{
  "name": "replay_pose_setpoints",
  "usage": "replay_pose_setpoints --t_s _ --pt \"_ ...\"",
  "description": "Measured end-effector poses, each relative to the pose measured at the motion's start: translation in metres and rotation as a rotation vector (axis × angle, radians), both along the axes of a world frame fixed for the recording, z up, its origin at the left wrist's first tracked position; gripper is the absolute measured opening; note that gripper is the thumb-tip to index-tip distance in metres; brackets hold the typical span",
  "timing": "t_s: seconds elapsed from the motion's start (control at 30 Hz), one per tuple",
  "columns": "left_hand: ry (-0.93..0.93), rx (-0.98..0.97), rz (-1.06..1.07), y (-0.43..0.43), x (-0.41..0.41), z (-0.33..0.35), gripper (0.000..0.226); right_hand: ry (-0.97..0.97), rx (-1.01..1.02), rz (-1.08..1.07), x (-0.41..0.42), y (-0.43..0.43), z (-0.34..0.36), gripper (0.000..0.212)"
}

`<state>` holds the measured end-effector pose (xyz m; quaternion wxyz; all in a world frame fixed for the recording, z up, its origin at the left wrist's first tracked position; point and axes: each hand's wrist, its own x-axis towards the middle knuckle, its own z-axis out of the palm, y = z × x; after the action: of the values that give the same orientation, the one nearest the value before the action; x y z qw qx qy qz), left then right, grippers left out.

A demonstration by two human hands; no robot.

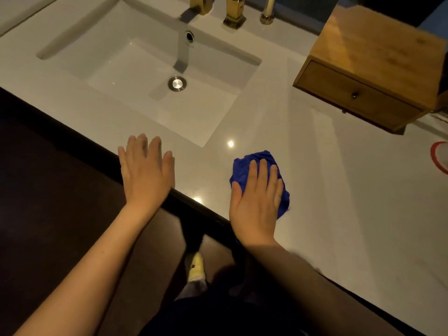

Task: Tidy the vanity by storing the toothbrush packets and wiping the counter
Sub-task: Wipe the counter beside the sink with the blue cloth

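Counter [339, 190]: white, glossy, dark front edge; two ceiling-light glints near the sink's front right corner.
Sink [72, 52]: rect. undermount basin set in the counter, round metal drain [177, 83] in the floor, overflow hole [189, 36] on the back wall w/ tiny lettering just under it, too small to read.
Wooden box [378, 57]: sits on the counter back right, one drawer shut, small dark knob [354, 95]. No label visible.
Taps [234, 13]: gold-tone fittings at the back edge, tops cut off by the frame.
Right hand [257, 202]: flat, palm down, fingers together, pressing on the cloth; no pinch, no fist.
Left hand [145, 170]: open, fingers spread a bit, palm down over the counter's front edge, left of the cloth; holding nothing. Touching the counter or hovering – can't tell.
Blue cloth [244, 168]: bunched, on the counter in front of the sink's right corner, mostly under the right hand.
Red ring [438, 156]: partial mark/object at far right edge, cut off.
Toothbrush packets: not seen on the counter.
Writing/brands: nothing readable anywhere.
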<state>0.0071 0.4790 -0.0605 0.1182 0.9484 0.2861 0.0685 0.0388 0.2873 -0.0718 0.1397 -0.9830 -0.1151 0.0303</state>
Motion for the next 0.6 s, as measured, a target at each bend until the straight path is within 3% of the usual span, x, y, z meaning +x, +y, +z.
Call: replay_pose_setpoints --t_s 0.1,0.2,0.37,0.6 --pt "0.112 0.071 -0.019 0.043 0.003 -0.002 0.054 0.009 0.018 0.013 -0.006 0.03 0.0 0.065" --pt "0.185 0.019 -0.044 0.07 0.004 -0.008 0.063 -0.022 0.029 0.02 -0.01 0.059 0.0 0.062" --pt "0.148 0.009 -0.123 0.083 0.002 -0.012 0.06 -0.076 0.032 0.061 -0.01 0.097 -0.004 0.061" --pt "0.155 0.031 -0.078 0.1 0.003 -0.017 0.062 -0.053 0.023 0.161 -0.007 0.139 -0.003 0.061"
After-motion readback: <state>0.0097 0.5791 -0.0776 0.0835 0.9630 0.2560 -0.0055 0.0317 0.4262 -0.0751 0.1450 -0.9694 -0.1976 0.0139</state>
